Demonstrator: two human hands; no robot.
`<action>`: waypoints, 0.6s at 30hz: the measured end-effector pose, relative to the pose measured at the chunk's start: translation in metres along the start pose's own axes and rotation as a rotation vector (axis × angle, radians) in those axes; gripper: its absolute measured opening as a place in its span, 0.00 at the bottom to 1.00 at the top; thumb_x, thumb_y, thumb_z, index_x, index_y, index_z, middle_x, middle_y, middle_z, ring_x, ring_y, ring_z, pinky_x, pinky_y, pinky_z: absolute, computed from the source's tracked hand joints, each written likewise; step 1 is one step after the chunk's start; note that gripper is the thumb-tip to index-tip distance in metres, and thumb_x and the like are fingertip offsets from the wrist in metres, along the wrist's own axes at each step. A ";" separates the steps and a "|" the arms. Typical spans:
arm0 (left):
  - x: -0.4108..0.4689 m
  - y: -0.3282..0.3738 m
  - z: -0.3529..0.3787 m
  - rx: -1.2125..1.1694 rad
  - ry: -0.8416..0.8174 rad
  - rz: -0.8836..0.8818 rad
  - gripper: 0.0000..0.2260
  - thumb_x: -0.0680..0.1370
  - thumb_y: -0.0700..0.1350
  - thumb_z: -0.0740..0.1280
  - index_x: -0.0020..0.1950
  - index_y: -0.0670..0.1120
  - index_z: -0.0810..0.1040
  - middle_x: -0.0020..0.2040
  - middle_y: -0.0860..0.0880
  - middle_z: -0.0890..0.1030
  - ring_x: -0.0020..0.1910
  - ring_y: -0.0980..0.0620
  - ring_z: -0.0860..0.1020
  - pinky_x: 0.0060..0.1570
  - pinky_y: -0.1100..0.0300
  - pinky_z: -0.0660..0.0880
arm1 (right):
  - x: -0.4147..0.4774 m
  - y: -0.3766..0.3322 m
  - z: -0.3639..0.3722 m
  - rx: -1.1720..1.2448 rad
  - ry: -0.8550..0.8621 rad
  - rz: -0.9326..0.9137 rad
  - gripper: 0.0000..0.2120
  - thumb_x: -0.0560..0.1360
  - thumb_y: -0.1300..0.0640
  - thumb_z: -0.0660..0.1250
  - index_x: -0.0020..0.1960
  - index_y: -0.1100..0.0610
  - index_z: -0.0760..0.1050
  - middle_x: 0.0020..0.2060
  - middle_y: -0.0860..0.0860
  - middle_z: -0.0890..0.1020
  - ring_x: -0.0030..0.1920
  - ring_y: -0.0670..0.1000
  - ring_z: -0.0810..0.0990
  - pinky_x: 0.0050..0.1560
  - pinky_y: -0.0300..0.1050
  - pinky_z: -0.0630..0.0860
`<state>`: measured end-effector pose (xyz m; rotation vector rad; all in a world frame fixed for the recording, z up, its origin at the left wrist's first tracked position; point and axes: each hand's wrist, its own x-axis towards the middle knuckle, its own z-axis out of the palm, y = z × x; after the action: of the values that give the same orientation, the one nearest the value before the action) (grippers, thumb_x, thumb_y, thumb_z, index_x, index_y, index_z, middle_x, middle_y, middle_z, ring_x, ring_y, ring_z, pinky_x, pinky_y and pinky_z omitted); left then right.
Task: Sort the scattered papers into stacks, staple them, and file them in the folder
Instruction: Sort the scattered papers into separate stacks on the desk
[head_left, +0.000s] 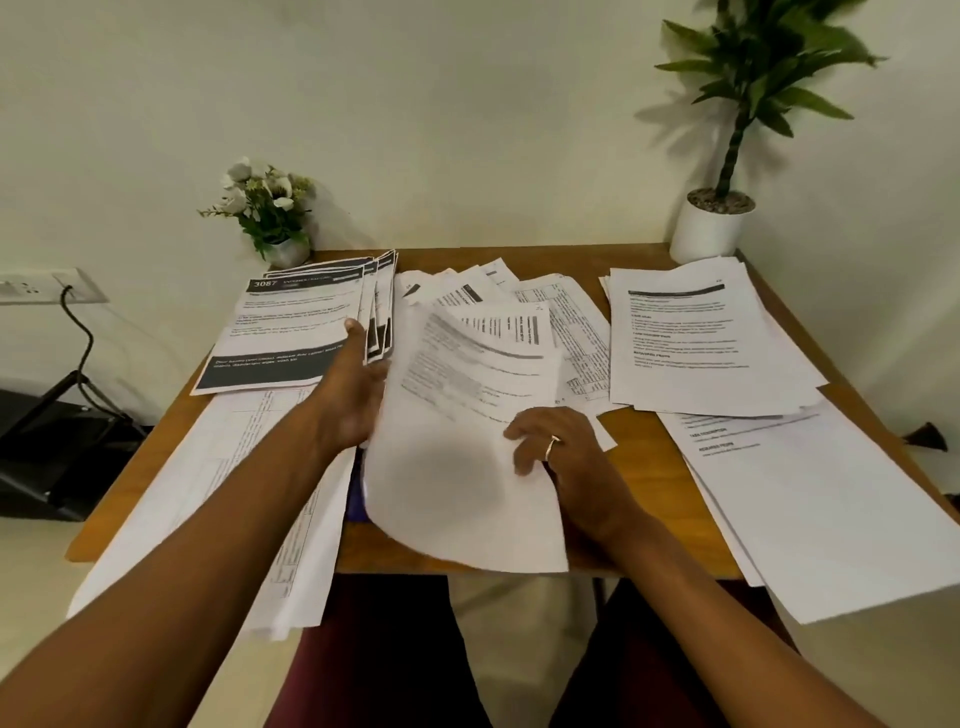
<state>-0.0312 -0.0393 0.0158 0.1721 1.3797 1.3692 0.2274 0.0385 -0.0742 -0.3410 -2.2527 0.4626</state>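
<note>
A white printed sheet (467, 447) curls up off the middle of the wooden table (649, 467). My left hand (358, 389) is at its left edge, fingers slipped behind the paper and thumb standing free. My right hand (566, 457), wearing a ring, grips the sheet's right edge with curled fingers on top. Behind the sheet lies a loose, fanned pile of papers (566, 322). A dark-banded stack (291, 332) sits back left, and a stack of table sheets (234, 493) front left. Two text stacks lie back right (696, 343) and front right (831, 509). A purple-blue edge (357, 493) peeks out under the sheet.
A small flower pot (275, 218) stands at the table's back left corner and a tall potted plant (711, 223) at the back right. A wall socket with a black cable (78, 322) and a black object (52, 452) are to the left. The front stacks overhang the table edge.
</note>
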 end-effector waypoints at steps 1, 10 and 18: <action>-0.002 -0.001 -0.001 -0.011 -0.039 -0.004 0.38 0.77 0.74 0.51 0.68 0.45 0.77 0.55 0.40 0.86 0.50 0.39 0.86 0.40 0.48 0.84 | -0.002 0.000 -0.002 -0.003 0.005 0.014 0.10 0.74 0.68 0.73 0.41 0.55 0.77 0.55 0.51 0.82 0.60 0.53 0.78 0.63 0.50 0.70; 0.002 -0.032 0.015 0.467 0.057 0.277 0.17 0.79 0.33 0.68 0.67 0.43 0.77 0.62 0.43 0.83 0.55 0.44 0.84 0.51 0.53 0.82 | -0.003 0.005 -0.010 -0.112 -0.020 0.283 0.12 0.75 0.71 0.64 0.49 0.57 0.82 0.64 0.47 0.76 0.67 0.51 0.72 0.63 0.37 0.71; -0.007 -0.061 0.031 0.514 0.097 0.303 0.16 0.80 0.34 0.67 0.67 0.44 0.76 0.56 0.49 0.80 0.44 0.56 0.79 0.36 0.66 0.74 | 0.008 -0.009 -0.030 0.466 0.345 0.809 0.13 0.85 0.55 0.58 0.51 0.49 0.81 0.55 0.53 0.83 0.56 0.46 0.82 0.55 0.39 0.78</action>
<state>0.0285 -0.0454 -0.0170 0.6857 1.8243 1.2480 0.2443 0.0403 -0.0470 -0.9981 -1.5363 1.2110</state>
